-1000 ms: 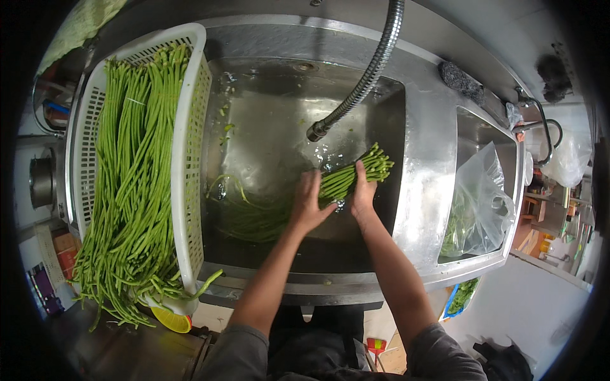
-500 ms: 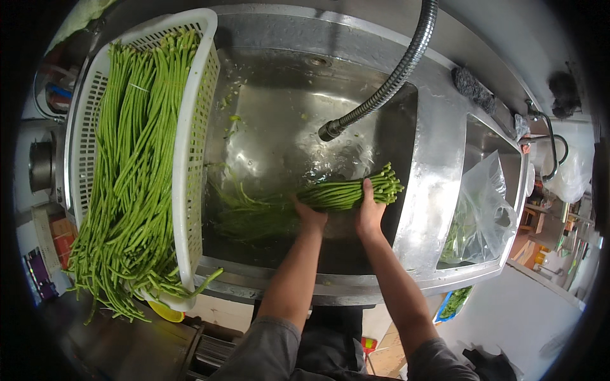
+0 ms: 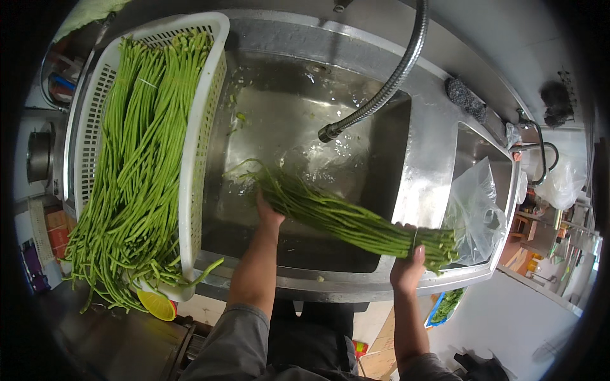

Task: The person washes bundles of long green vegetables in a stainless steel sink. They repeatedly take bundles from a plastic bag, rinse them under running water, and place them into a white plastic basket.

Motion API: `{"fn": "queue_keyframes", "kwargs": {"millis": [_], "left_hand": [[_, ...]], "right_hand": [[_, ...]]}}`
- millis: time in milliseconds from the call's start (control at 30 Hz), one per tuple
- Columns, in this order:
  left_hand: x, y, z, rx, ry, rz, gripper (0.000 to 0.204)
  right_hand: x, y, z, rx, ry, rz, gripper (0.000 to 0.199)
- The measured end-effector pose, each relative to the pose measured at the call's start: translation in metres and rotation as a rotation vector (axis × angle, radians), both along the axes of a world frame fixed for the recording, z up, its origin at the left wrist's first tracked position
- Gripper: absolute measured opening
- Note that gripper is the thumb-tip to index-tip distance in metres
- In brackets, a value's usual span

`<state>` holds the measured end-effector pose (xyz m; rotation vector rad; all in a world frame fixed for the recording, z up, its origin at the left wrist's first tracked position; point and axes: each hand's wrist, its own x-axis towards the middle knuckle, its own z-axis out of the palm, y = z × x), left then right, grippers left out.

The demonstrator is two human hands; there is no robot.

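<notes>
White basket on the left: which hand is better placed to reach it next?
Probably the left hand: it is nearer the white basket, at the loose end of the green bean bundle. The right hand grips the tied end, farther from the basket.

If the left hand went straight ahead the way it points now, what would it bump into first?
The bunch of green beans, which the left hand seems to be touching. Beyond it, the way looks free to the far wall of the sink, though depth is unclear; a low hand might meet water first.

Hands (image 3: 272,214) (image 3: 407,270) well apart, forearms (image 3: 254,273) bare
</notes>
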<state>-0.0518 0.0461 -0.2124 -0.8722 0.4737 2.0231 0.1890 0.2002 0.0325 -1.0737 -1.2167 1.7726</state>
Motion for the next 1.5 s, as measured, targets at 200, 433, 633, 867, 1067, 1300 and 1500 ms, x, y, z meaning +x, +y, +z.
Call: {"fn": "queue_keyframes", "kwargs": {"millis": [200, 433, 633, 867, 1067, 1300, 1500], "left_hand": [[0.019, 0.003, 0.035, -0.047, 0.001, -0.113, 0.060], [0.051, 0.010, 0.117, 0.033, -0.259, -0.165, 0.080], [0.070, 0.012, 0.123, 0.267, -0.165, -0.094, 0.094], [0.038, 0.046, 0.215, 0.738, 0.085, -0.053, 0.069], [0.017, 0.045, 0.248, 0.670, 0.206, -0.305, 0.051], [0.020, 0.022, 0.329, 0.525, 0.039, -0.330, 0.056], [0.002, 0.012, 0.308, 0.380, 0.189, -0.236, 0.044]], "right_hand": [[-0.013, -0.022, 0.066, 0.055, 0.198, -0.016, 0.050], [-0.022, -0.019, 0.138, -0.011, 0.518, -0.208, 0.043], [-0.005, -0.015, 0.214, 0.001, 0.622, -0.273, 0.043], [0.057, -0.015, 0.264, 0.111, 0.590, -0.323, 0.046], [0.101, -0.011, 0.267, 0.133, 0.611, -0.489, 0.049], [0.124, 0.005, 0.245, -0.009, 0.570, -0.635, 0.054], [0.076, -0.012, 0.273, 0.034, 0.740, -0.589, 0.048]]}}
